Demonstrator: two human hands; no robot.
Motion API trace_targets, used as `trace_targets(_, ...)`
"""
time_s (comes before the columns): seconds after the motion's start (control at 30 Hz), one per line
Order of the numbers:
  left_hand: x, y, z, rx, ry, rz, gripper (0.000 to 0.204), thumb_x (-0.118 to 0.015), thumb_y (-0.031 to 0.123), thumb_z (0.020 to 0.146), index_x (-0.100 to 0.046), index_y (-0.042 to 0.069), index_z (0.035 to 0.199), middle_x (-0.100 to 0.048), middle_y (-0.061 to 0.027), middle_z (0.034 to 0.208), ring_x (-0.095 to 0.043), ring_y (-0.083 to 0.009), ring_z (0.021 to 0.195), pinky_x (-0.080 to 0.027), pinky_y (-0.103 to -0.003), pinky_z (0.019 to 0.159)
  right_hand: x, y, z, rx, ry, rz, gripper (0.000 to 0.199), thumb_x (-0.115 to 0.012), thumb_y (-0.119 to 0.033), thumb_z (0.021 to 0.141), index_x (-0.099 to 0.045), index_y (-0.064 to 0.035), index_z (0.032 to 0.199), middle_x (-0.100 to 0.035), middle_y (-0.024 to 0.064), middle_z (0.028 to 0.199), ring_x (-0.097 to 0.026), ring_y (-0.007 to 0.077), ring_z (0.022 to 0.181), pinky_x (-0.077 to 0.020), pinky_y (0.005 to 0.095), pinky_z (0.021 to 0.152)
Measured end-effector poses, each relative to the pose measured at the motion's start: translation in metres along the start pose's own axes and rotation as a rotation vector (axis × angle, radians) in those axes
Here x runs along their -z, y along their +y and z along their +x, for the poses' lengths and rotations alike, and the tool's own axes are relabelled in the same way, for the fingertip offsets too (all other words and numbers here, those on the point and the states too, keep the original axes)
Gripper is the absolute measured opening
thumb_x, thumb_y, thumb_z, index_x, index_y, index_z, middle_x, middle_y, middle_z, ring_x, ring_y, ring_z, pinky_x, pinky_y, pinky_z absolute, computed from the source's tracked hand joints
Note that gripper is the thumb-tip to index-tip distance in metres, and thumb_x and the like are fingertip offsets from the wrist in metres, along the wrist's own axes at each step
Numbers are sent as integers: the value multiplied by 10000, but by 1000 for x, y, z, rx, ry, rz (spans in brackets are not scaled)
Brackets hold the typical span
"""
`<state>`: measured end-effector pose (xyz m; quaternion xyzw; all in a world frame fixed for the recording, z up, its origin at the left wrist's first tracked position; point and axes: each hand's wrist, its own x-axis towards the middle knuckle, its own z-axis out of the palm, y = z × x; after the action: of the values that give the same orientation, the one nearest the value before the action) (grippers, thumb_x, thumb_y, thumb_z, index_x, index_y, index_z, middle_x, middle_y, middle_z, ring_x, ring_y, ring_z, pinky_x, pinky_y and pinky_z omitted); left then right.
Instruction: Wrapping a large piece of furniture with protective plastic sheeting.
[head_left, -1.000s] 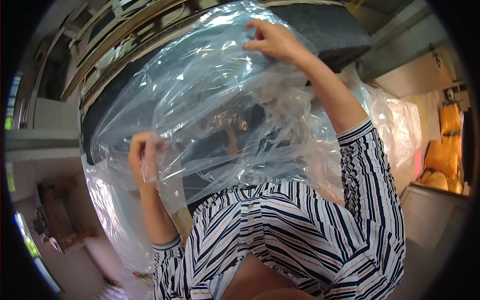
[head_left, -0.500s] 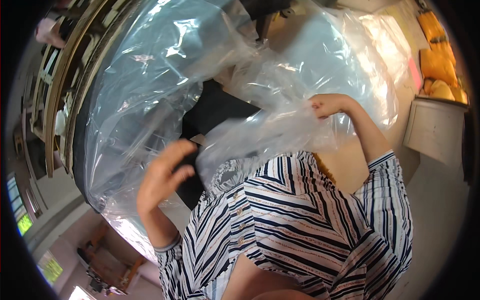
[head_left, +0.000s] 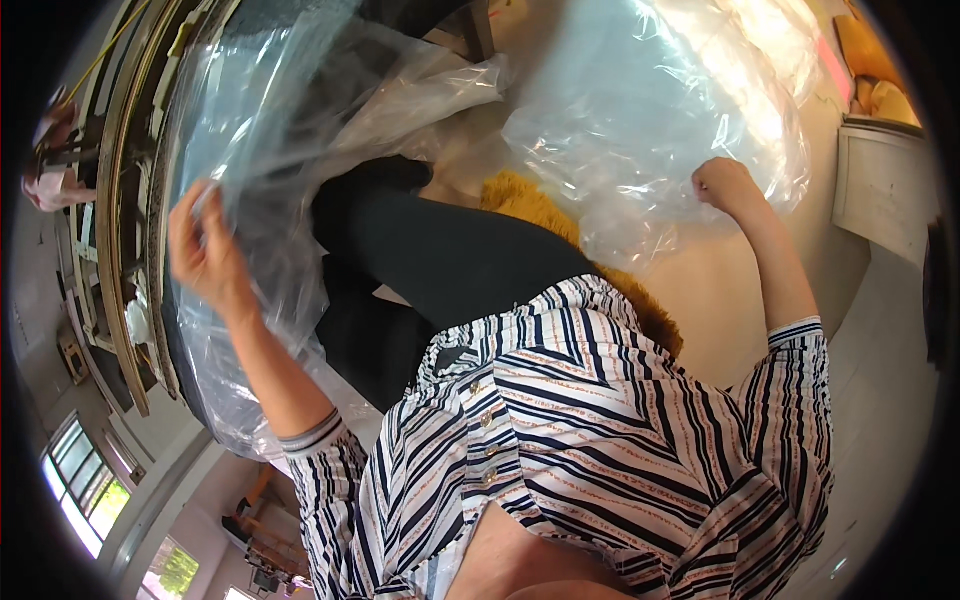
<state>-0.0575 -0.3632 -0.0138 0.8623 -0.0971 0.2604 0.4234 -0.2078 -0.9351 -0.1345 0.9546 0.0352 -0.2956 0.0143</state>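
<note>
Clear plastic sheeting (head_left: 660, 120) lies in a crinkled heap to the right of my legs. My right hand (head_left: 727, 187) is closed in a fist at its near edge, gripping the film. More clear plastic sheeting (head_left: 270, 190) hangs and bunches on the left, beside the wooden frame. My left hand (head_left: 212, 255) is raised in front of this left part, fingers apart and slightly curled. No film shows clearly between its fingers. Whether the two parts are one piece I cannot tell.
My dark-trousered leg (head_left: 450, 250) stretches between the two plastic heaps, over a shaggy mustard-coloured cover (head_left: 530, 205). A wooden and metal frame (head_left: 125, 230) runs along the left. On the right stands a pale bin (head_left: 885, 180) with orange-yellow items (head_left: 885, 95) above it.
My right hand has moved right and slightly up with the plastic, uncovering my lap and leg. My left hand has moved left and up. The film has parted between left and right.
</note>
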Motion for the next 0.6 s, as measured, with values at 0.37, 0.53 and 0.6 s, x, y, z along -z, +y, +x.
trace_targets(0.37, 256, -25, -36, 215, 844, 336, 238, -544, 156, 864, -603, 2, 1035, -621, -104, 962, -585, -196, 838, -473, -291, 754, 37, -87, 34, 345, 190, 138, 56, -557, -107, 741, -584, -61, 758, -575, 113, 789, -569, 315, 777, -455, 414, 649)
trace_targets(0.53, 365, -48, -87, 232, 881, 447, 288, -489, 212, 878, -594, -13, 1024, -605, -126, 997, -578, -240, 893, -487, -348, 787, 60, -114, 33, 653, 143, 407, 157, -612, -196, 762, -554, -53, 789, -568, 95, 760, -571, 301, 716, -435, 408, 604)
trace_targets(0.6, 379, -58, -93, 269, 871, 406, 289, -487, 212, 879, -592, -12, 1029, -605, -126, 999, -577, -239, 896, -486, -348, 789, 60, -124, 44, 566, 131, 485, 202, -619, -232, 776, -556, -61, 864, -568, 91, 746, -570, 292, 700, -435, 399, 600)
